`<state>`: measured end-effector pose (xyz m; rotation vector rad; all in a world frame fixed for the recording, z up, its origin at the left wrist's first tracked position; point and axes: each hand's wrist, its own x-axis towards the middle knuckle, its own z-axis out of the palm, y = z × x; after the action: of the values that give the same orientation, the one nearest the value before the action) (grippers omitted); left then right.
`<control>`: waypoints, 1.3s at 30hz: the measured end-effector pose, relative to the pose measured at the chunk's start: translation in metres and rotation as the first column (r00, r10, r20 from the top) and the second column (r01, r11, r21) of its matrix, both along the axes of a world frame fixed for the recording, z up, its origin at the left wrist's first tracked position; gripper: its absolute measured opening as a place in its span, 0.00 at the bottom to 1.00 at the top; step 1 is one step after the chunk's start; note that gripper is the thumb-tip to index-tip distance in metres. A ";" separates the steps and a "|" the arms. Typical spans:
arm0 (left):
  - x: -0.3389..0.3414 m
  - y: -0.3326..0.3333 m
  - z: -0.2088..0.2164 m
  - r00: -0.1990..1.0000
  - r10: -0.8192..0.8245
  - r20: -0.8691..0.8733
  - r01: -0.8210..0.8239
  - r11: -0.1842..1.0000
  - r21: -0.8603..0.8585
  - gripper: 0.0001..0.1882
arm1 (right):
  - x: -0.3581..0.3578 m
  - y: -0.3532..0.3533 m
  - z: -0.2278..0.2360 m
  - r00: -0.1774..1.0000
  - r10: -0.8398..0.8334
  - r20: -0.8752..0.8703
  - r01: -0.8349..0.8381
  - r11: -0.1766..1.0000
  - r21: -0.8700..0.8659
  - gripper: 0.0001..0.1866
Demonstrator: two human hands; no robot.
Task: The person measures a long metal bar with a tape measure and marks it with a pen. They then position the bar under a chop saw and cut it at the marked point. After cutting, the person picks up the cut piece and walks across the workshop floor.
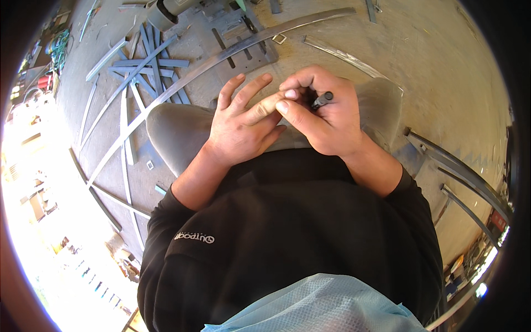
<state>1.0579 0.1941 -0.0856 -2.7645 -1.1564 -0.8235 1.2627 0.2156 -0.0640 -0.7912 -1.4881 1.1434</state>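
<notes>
Both hands meet above my lap, in front of my black top. My left hand is open, with its fingers spread and the index finger stretched toward the right. My right hand is closed, its thumb and index finger pressed at the tip of that left index finger. A black marker sticks out of the right hand's curled fingers, with one end in view and the rest hidden by the hand. Whether something small lies between the touching fingertips cannot be made out.
A long metal strip arcs across the floor beyond my knees, over a slotted metal plate. A heap of grey bars lies at the far left. Dark rails stand at the right. A small square metal ring lies ahead.
</notes>
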 end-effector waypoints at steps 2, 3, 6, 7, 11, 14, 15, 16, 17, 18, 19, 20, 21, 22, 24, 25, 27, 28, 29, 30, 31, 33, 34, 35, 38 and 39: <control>0.002 0.000 0.004 0.999 -0.027 -0.025 0.028 1.000 0.006 0.11 | 0.004 0.003 0.002 0.997 0.001 -0.081 -0.001 1.000 0.001 0.02; 0.002 -0.001 0.007 0.998 -0.043 -0.038 0.044 0.999 0.011 0.11 | 0.009 0.006 0.005 1.000 -0.015 -0.017 0.015 1.000 -0.001 0.03; -0.004 -0.002 0.012 0.989 -0.004 -0.147 -0.010 0.995 -0.096 0.15 | 0.052 0.008 0.013 0.976 -0.169 0.134 0.181 0.980 -0.086 0.06; -0.009 -0.001 0.013 0.983 0.026 -0.179 -0.055 0.986 -0.159 0.14 | 0.074 0.013 0.011 0.956 -0.265 0.126 0.277 0.957 -0.083 0.07; -0.037 0.010 0.005 0.998 0.040 -0.055 -0.049 0.985 -0.168 0.11 | 0.196 0.031 -0.038 0.755 -0.644 0.126 0.656 0.736 -0.169 0.09; -0.060 0.008 -0.006 0.982 0.188 -0.032 -0.190 0.964 -0.184 0.06 | 0.282 0.020 -0.140 0.504 -0.719 0.478 0.859 0.475 -0.191 0.14; -0.068 0.007 -0.008 0.968 0.252 0.011 -0.243 0.943 -0.227 0.05 | 0.305 0.003 -0.182 0.491 -0.653 0.576 0.870 0.392 -0.298 0.15; -0.077 0.008 -0.009 0.957 0.291 -0.014 -0.286 0.928 -0.239 0.06 | 0.323 -0.021 -0.223 0.465 -0.567 0.680 0.884 0.263 -0.386 0.17; -0.084 0.010 -0.009 0.939 0.342 -0.046 -0.342 0.906 -0.247 0.06 | 0.332 -0.049 -0.266 0.472 -0.512 0.718 0.871 0.145 -0.469 0.18; -0.090 0.011 -0.011 0.933 0.358 -0.022 -0.352 0.902 -0.252 0.09 | 0.336 -0.074 -0.307 0.456 -0.431 0.779 0.853 -0.037 -0.521 0.19; -0.098 0.012 -0.009 0.914 0.402 -0.054 -0.401 0.873 -0.278 0.11 | 0.337 -0.105 -0.342 0.515 -0.372 0.772 0.794 -0.132 -0.594 0.19; -0.104 0.015 -0.008 0.916 0.398 -0.048 -0.396 0.879 -0.264 0.12 | 0.326 -0.130 -0.377 0.486 -0.500 0.717 0.706 -0.259 -0.660 0.21; -0.110 0.019 -0.006 0.915 0.401 -0.043 -0.398 0.882 -0.253 0.13 | 0.319 -0.156 -0.402 0.529 -0.570 0.629 0.625 -0.241 -0.743 0.22; -0.115 0.021 -0.003 0.909 0.414 -0.050 -0.414 0.882 -0.225 0.14 | 0.312 -0.177 -0.421 0.536 -0.611 0.582 0.550 -0.271 -0.790 0.23; -0.126 0.024 0.005 0.884 0.465 -0.059 -0.468 0.870 -0.156 0.15 | 0.305 -0.192 -0.446 0.537 -0.362 0.762 0.685 -0.339 -0.645 0.28; -0.132 0.026 0.009 0.852 0.519 -0.067 -0.521 0.832 -0.188 0.23 | 0.304 -0.193 -0.450 0.522 -0.360 0.773 0.721 -0.299 -0.625 0.32; -0.149 0.029 0.017 0.759 0.650 -0.041 -0.627 0.712 -0.315 0.34 | 0.323 -0.167 -0.446 0.475 -0.315 0.821 0.789 -0.261 -0.557 0.41; -0.158 0.030 0.017 0.727 0.686 -0.030 -0.657 0.681 -0.324 0.39 | 0.338 -0.149 -0.435 0.460 -0.267 0.847 0.805 -0.276 -0.525 0.45; -0.169 0.031 0.016 0.743 0.669 0.009 -0.634 0.709 -0.309 0.45 | 0.357 -0.128 -0.418 0.470 -0.333 0.817 0.830 -0.149 -0.538 0.43; -0.183 0.034 0.014 0.777 0.629 0.012 -0.589 0.734 -0.338 0.51 | 0.371 -0.104 -0.396 0.463 -0.380 0.801 0.842 -0.094 -0.531 0.40; -0.198 0.033 0.009 0.785 0.615 -0.069 -0.602 0.733 -0.317 0.54 | 0.379 -0.077 -0.370 0.541 -0.503 0.674 0.793 0.038 -0.608 0.35; -0.230 0.033 -0.014 0.667 0.745 0.007 -0.694 0.624 -0.359 0.54 | 0.387 -0.021 -0.295 0.569 -0.641 0.514 0.766 0.186 -0.615 0.25; -0.248 0.031 -0.027 0.633 0.769 -0.091 -0.754 0.585 -0.300 0.53 | 0.381 0.005 -0.253 0.570 -0.672 0.472 0.783 0.269 -0.561 0.21; -0.264 0.026 -0.042 0.572 0.800 -0.183 -0.814 0.526 -0.245 0.52 | 0.371 0.031 -0.205 0.597 -0.693 0.404 0.777 0.376 -0.505 0.22; -0.303 0.004 -0.103 0.487 0.810 -0.328 -0.864 0.390 -0.319 0.43 | 0.304 0.099 -0.065 0.766 -0.596 0.240 0.642 0.694 -0.325 0.21; -0.312 -0.002 -0.126 0.476 0.809 -0.345 -0.855 0.333 -0.397 0.39 | 0.274 0.114 -0.023 0.826 -0.524 0.209 0.563 0.786 -0.254 0.21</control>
<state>0.7463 0.1926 -0.2117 -1.8201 -2.7340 -0.2282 1.5369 0.3300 -0.0868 -1.4306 -1.0713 0.8882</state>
